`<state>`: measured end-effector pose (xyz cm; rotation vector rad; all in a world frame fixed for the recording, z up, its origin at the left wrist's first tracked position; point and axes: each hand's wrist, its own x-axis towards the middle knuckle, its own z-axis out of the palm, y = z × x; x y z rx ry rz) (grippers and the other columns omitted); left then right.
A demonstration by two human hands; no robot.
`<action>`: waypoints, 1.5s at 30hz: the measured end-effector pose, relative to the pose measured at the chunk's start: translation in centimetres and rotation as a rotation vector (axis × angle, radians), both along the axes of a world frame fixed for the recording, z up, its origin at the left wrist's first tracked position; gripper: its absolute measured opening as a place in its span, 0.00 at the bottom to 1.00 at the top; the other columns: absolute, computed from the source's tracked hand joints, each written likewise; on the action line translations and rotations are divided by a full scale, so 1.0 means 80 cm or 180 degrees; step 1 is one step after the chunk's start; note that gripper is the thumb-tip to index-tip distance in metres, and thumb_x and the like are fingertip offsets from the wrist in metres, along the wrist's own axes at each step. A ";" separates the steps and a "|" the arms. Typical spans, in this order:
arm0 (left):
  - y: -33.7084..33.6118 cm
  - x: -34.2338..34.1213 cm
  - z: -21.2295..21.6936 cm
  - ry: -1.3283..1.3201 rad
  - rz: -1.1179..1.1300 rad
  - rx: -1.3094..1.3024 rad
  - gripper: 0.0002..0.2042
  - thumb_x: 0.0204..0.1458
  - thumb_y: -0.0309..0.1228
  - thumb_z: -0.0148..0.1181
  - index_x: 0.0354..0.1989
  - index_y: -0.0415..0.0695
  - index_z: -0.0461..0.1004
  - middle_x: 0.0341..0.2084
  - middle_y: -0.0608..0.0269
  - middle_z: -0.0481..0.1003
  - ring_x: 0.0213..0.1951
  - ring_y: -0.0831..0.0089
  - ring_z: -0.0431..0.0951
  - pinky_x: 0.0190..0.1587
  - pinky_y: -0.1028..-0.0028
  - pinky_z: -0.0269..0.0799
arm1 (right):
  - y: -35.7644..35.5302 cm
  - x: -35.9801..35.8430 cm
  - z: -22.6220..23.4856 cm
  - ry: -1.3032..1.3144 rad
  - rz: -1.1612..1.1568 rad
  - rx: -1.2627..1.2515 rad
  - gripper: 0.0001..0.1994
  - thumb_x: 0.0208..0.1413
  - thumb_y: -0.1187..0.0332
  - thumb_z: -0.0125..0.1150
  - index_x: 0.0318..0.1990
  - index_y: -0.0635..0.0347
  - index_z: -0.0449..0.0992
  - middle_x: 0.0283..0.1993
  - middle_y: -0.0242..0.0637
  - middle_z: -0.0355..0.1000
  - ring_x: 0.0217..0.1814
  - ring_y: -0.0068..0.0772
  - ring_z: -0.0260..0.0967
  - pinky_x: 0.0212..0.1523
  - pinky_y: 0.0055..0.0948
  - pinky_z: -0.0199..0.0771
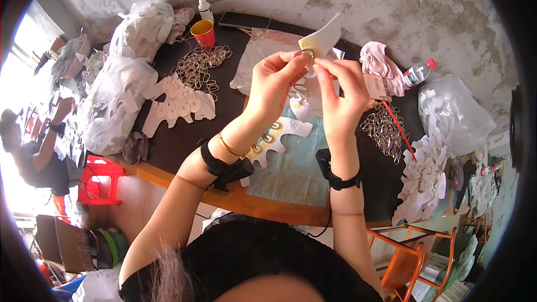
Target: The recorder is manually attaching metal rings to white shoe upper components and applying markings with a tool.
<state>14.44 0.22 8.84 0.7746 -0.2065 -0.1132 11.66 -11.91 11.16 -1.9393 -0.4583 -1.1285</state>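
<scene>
left hand (pixel 275 81) and right hand (pixel 344 89), both grips clamped on one curved white flat piece (pixel 323 36) with one round metal ring (pixel 309 53).

Through my camera I see a dark table (pixel 173 148) bearing metal rings (pixel 202 67) (quite a tangle) upper left, white cutouts (pixel 425 176) right.

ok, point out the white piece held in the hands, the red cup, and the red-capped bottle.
White piece (pixel 322 37): head view, on its broad face.
Red cup (pixel 205 39): head view, on its outer wall.
Red-capped bottle (pixel 417 74): head view, on its side, below the cap.
</scene>
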 end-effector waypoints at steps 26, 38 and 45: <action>0.012 0.001 0.010 -0.0596 0.0049 0.1071 0.10 0.55 0.30 0.55 0.36 0.34 0.74 0.31 0.64 0.76 0.33 0.81 0.74 0.38 0.80 0.71 | -0.015 -0.003 -0.003 0.1121 0.0717 0.0841 0.07 0.43 0.78 0.61 0.32 0.62 0.74 0.27 0.26 0.69 0.26 0.15 0.61 0.29 0.17 0.63; 0.017 -0.005 0.018 -0.0735 -0.0348 0.1372 0.14 0.54 0.34 0.57 0.43 0.37 0.72 0.33 0.64 0.75 0.34 0.82 0.74 0.42 0.80 0.70 | -0.032 0.004 -0.008 0.1992 0.1914 0.2173 0.06 0.51 0.72 0.59 0.34 0.64 0.72 0.31 0.25 0.67 0.32 0.11 0.60 0.35 0.13 0.60; 0.021 0.006 0.011 -0.0160 -0.0737 0.0611 0.08 0.53 0.32 0.57 0.32 0.39 0.73 0.26 0.68 0.74 0.28 0.83 0.73 0.35 0.82 0.70 | -0.031 0.006 -0.006 0.2499 0.2475 0.2835 0.06 0.49 0.74 0.61 0.34 0.62 0.72 0.31 0.26 0.65 0.32 0.15 0.61 0.35 0.18 0.62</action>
